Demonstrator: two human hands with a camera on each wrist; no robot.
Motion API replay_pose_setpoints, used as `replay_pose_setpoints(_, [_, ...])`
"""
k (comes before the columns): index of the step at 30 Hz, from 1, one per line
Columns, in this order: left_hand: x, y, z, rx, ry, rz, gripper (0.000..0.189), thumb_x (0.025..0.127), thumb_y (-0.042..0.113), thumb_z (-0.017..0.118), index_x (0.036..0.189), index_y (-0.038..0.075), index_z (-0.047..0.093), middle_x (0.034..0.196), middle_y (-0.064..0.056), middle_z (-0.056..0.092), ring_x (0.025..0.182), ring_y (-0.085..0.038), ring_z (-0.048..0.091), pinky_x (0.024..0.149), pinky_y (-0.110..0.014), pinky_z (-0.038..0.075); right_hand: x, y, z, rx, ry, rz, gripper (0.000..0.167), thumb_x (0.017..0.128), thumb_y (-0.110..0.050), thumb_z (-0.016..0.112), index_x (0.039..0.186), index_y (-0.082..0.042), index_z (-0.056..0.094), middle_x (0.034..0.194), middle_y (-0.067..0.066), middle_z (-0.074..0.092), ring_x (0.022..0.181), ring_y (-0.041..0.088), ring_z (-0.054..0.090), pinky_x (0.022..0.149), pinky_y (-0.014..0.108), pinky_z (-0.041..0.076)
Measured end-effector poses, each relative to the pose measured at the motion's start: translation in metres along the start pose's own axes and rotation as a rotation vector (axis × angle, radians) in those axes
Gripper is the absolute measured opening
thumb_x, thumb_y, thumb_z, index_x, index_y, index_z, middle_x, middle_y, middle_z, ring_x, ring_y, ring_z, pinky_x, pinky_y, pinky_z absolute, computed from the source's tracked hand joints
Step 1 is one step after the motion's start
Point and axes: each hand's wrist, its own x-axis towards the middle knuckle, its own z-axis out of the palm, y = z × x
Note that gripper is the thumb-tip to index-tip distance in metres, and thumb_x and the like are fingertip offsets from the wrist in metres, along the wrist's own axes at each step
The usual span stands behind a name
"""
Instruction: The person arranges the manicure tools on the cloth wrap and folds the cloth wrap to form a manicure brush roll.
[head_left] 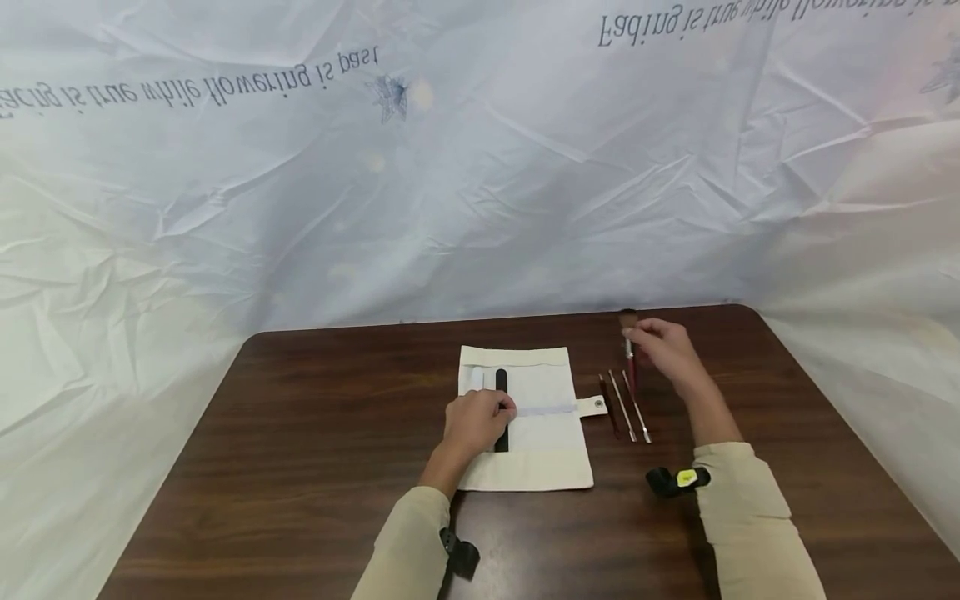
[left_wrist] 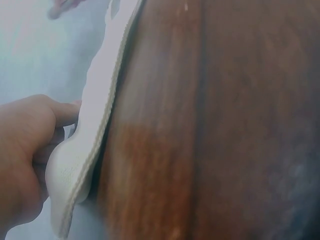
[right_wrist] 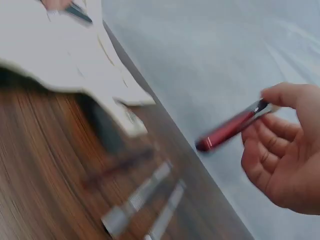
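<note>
While a brush (head_left: 632, 365) is pinched by the right hand (head_left: 670, 357), centre-right, two strips (head_left: 502, 381) are laid on the central pouch (head_left: 525, 472), three tools (head_left: 622, 407) left outside; any grip by the left hand (head_left: 476, 421) is unclear.

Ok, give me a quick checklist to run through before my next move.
1. Brush in hand: ok; the right hand pinches it near the bristles.
2. Pouch open: ok.
3. Fastening tab undone: ok; it sticks out on the right.
4. Black strip gripped by the left hand: cannot tell; the hand covers part of it.
5. Dark red tool and two silver tools in the pouch: not ok; they lie on the table beside it.
</note>
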Motion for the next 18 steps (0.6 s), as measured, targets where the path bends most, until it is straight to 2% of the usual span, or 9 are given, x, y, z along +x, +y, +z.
replay_pose_setpoints(3, [0.0, -0.001, -0.001, -0.001, -0.001, -0.003, 0.009, 0.096, 0.032, 0.071, 0.094, 0.027, 0.078, 0.051, 0.009, 0.046, 0.054, -0.007, 0.047, 0.052, -0.026, 0.035, 0.004, -0.013, 0.023, 0.222, -0.009, -0.039, 0.023, 0.103, -0.028, 0.059, 0.107, -0.006, 0.06, 0.085, -0.015, 0.069, 0.071, 0.001, 0.061, 0.069, 0.023, 0.056])
replay_pose_setpoints(5, [0.0, -0.001, -0.001, -0.002, 0.002, -0.003, 0.009, 0.095, 0.031, 0.071, 0.094, 0.026, 0.078, 0.051, 0.008, 0.047, 0.054, -0.008, 0.047, 0.052, -0.026, 0.035, 0.008, -0.018, 0.042, 0.354, -0.022, -0.053, 0.014, 0.103, -0.024, 0.061, 0.101, -0.01, 0.06, 0.081, -0.015, 0.072, 0.068, 0.001, 0.061, 0.066, 0.02, 0.055])
replay_pose_setpoints(7, [-0.001, -0.002, -0.002, -0.003, 0.001, -0.006, 0.009, 0.095, 0.031, 0.071, 0.093, 0.026, 0.078, 0.051, 0.008, 0.047, 0.054, -0.008, 0.047, 0.052, -0.027, 0.035, 0.01, -0.02, 0.063, 0.443, -0.042, -0.051, 0.012, 0.102, -0.023, 0.061, 0.1, -0.011, 0.06, 0.082, -0.014, 0.072, 0.069, 0.002, 0.06, 0.066, 0.019, 0.054])
replay_pose_setpoints(13, [0.0, -0.002, 0.0, 0.0, -0.02, 0.003, 0.009, 0.096, 0.032, 0.07, 0.093, 0.027, 0.078, 0.05, 0.01, 0.047, 0.055, -0.007, 0.047, 0.053, -0.026, 0.035, 0.014, -0.016, 0.116, 0.557, -0.073, 0.034, 0.023, 0.105, -0.026, 0.058, 0.113, -0.005, 0.057, 0.09, -0.011, 0.068, 0.077, 0.003, 0.061, 0.07, 0.02, 0.054])
replay_pose_setpoints(18, [0.001, 0.0, -0.002, -0.001, 0.005, 0.018, 0.009, 0.095, 0.031, 0.071, 0.092, 0.027, 0.078, 0.05, 0.01, 0.048, 0.055, -0.007, 0.048, 0.053, -0.027, 0.035, 0.017, -0.01, 0.137, 0.648, -0.072, 0.077, 0.015, 0.105, -0.023, 0.057, 0.107, -0.008, 0.057, 0.09, -0.008, 0.059, 0.073, 0.004, 0.061, 0.066, 0.019, 0.052])
